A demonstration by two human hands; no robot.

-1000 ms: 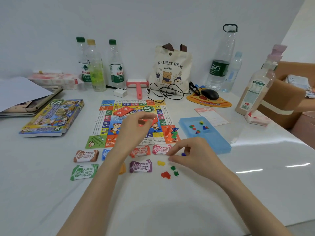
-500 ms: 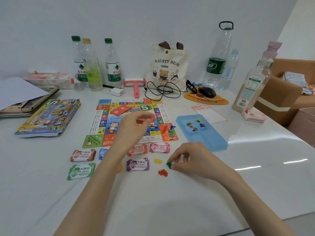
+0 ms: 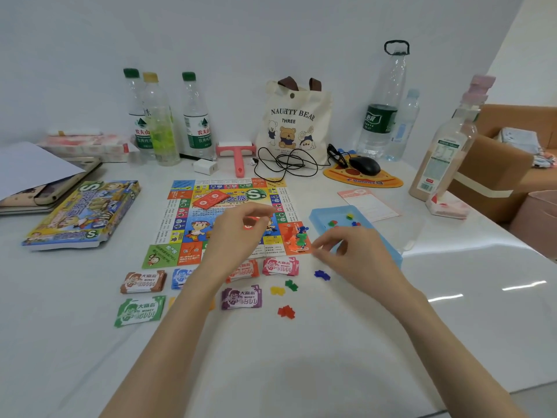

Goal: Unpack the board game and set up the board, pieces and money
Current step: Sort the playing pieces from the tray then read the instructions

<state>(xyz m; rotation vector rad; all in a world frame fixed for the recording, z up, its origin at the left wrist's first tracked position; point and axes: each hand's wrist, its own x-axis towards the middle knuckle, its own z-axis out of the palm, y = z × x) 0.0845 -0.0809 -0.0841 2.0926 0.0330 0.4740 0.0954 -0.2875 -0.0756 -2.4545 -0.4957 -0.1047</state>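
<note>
The colourful game board (image 3: 180, 206) lies flat at the table's middle, a red card deck (image 3: 211, 199) on it and pawns (image 3: 298, 236) on its near right corner. My left hand (image 3: 238, 233) hovers over the board with curled fingers above another red card; whether it holds anything is hidden. My right hand (image 3: 355, 254) hangs beside the pawns, in front of the blue tray (image 3: 319, 214), fingers relaxed and empty. Money stacks lie below the board: brown (image 3: 143, 282), green (image 3: 140, 310), purple (image 3: 241, 298), pink (image 3: 280, 267). Small house pieces sit grouped: yellow (image 3: 277, 290), green (image 3: 291, 285), red (image 3: 285, 312), blue (image 3: 322, 274).
The game box (image 3: 84, 212) lies at the left beside papers and a notebook. Water bottles (image 3: 196, 116), a pink roller (image 3: 238, 155), a tote bag (image 3: 292, 122), cables and a mouse (image 3: 364, 165) line the back. A tall bottle (image 3: 446, 146) and a leaflet (image 3: 367, 203) are at the right.
My right hand set a green piece down near the yellow ones, then rose up and back toward the tray. A blue group now shows on the table. My left hand stayed put.
</note>
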